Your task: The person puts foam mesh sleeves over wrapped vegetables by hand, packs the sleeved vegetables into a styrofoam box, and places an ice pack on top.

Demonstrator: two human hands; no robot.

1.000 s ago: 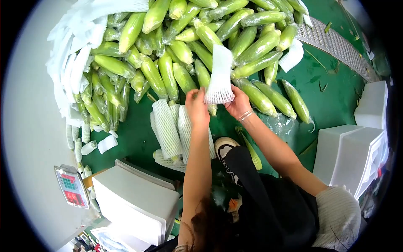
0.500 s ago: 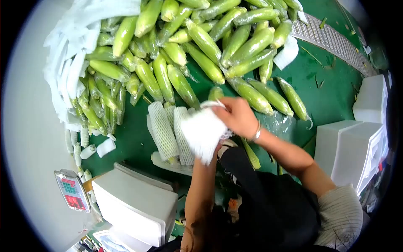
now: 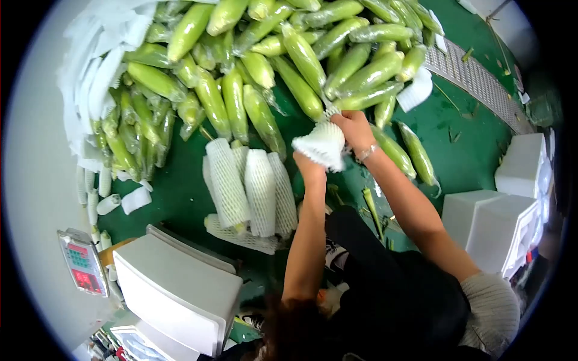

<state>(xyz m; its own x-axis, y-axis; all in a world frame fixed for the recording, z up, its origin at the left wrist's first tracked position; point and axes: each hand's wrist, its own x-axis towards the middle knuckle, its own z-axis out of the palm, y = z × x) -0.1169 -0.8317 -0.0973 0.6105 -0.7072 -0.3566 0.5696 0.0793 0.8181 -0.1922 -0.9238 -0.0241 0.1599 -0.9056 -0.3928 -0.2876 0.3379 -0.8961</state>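
Note:
A white foam net sleeve point(image 3: 321, 144) is bunched and flared between my two hands, its narrow end pointing up toward the pile. My left hand point(image 3: 312, 171) is closed on its lower left side. On the upper right, my right hand point(image 3: 356, 131) grips the same sleeve. Whether an ear of corn is inside cannot be made out. Left of my hands stand several sleeved ears of corn point(image 3: 260, 192), with another sleeved ear point(image 3: 244, 234) lying across their base. Film-wrapped green corn ears point(image 3: 301, 57) are heaped beyond my hands; one wrapped ear point(image 3: 417, 155) lies right of my right wrist.
Flat foam sleeves point(image 3: 99, 78) are piled at upper left. A white foam box point(image 3: 174, 283) and a digital scale point(image 3: 83, 263) stand at lower left. More white boxes point(image 3: 481, 222) stand at right. A metal grating strip point(image 3: 475, 81) crosses the green floor point(image 3: 457, 156).
Both hands have moved up and right with the foam sleeve, closer to the corn pile. The sleeve has gone from hanging flat to a flared shape. The view has shifted slightly.

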